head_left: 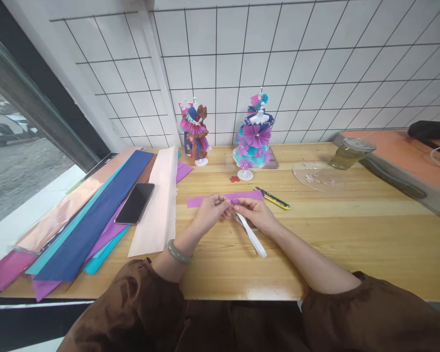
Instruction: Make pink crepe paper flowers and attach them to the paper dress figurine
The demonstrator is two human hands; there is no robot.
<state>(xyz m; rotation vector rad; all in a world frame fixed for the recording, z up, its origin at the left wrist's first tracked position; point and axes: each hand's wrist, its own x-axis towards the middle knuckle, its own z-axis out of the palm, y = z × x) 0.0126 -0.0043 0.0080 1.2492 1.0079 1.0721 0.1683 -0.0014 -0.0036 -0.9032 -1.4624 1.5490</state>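
Between the fingertips of my left hand and my right hand is a small purple paper piece. Both hands are closed in a pinch on it, just above the wooden table. Behind them lies a flat purple paper strip, partly covered by my fingers. A roll of white tape lies under my hands, its loose end reaching toward me. Beside my right hand rests a yellow and black utility knife. Farther back is a small red paper flower.
Coloured paper sheets are piled at left, with a phone on top. Two groups of miniature dress forms in paper dresses stand by the tiled wall. At right are a clear dish of small beads and a lidded cup.
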